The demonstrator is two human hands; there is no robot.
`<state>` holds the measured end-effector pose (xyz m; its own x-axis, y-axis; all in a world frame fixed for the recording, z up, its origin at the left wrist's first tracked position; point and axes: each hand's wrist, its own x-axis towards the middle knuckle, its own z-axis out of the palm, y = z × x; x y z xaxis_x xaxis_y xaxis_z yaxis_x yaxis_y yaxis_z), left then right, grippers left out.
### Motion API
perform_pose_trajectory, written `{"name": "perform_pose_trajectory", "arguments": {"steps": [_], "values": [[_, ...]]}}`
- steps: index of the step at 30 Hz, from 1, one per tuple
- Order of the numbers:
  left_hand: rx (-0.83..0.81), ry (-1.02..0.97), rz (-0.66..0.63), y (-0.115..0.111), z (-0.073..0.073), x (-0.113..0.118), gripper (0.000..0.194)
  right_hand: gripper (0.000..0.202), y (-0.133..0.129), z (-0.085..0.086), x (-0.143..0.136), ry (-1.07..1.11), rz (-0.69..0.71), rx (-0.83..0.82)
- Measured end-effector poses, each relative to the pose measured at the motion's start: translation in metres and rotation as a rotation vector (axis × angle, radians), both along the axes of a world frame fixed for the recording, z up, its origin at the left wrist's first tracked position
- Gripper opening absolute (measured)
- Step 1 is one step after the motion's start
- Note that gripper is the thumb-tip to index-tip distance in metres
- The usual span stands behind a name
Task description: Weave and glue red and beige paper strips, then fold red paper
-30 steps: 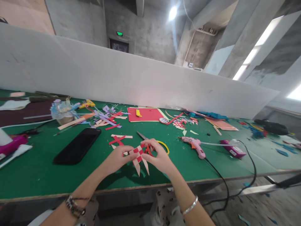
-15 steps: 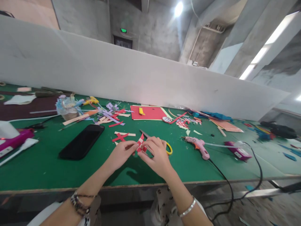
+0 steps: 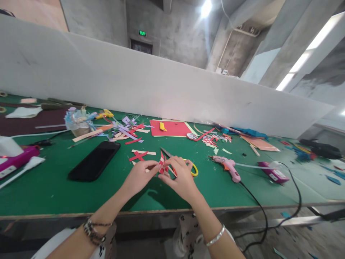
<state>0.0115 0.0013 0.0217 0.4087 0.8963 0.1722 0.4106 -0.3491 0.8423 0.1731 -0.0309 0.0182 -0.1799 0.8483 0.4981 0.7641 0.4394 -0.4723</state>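
Between my two hands is a small woven piece of red and cream paper strips (image 3: 162, 162), held above the table. My left hand (image 3: 141, 177) pinches its left side between thumb and fingers. On the other side, my right hand (image 3: 180, 176) grips it with thumb and fingertips, partly covering it. Scissors with yellow handles (image 3: 195, 168) lie on the table behind my right hand, their blades pointing up and left. Loose red strips (image 3: 138, 155) lie crossed just beyond my left hand, near a cream strip (image 3: 145, 152).
A black phone (image 3: 95, 160) lies to the left. On the right rests a pink glue gun (image 3: 227, 166), its cord hanging off the green table (image 3: 88, 201). Red paper sheets (image 3: 172, 131) with a yellow cutter (image 3: 162, 126), several strip scraps (image 3: 126, 131) and a white partition (image 3: 151, 86) stand behind.
The woven paper piece has turned a little between my fingers and looks narrower. Both hands stay in nearly the same place, still holding it.
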Motion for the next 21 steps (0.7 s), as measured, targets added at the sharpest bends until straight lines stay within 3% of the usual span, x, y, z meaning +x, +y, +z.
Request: {"name": "perform_pose_trajectory", "arguments": {"steps": [9, 13, 21], "values": [[0.049, 0.072, 0.013, -0.001, 0.000, 0.000, 0.036, 0.006, 0.001, 0.000, 0.003, 0.019, 0.045, -0.028], [0.003, 0.034, -0.013, -0.001, 0.004, 0.000, 0.034, 0.011, 0.001, 0.000, 0.004, 0.034, 0.033, -0.019], [-0.026, -0.017, -0.055, -0.001, 0.010, -0.001, 0.028, 0.008, 0.004, 0.001, 0.006, 0.230, 0.096, -0.110]]}}
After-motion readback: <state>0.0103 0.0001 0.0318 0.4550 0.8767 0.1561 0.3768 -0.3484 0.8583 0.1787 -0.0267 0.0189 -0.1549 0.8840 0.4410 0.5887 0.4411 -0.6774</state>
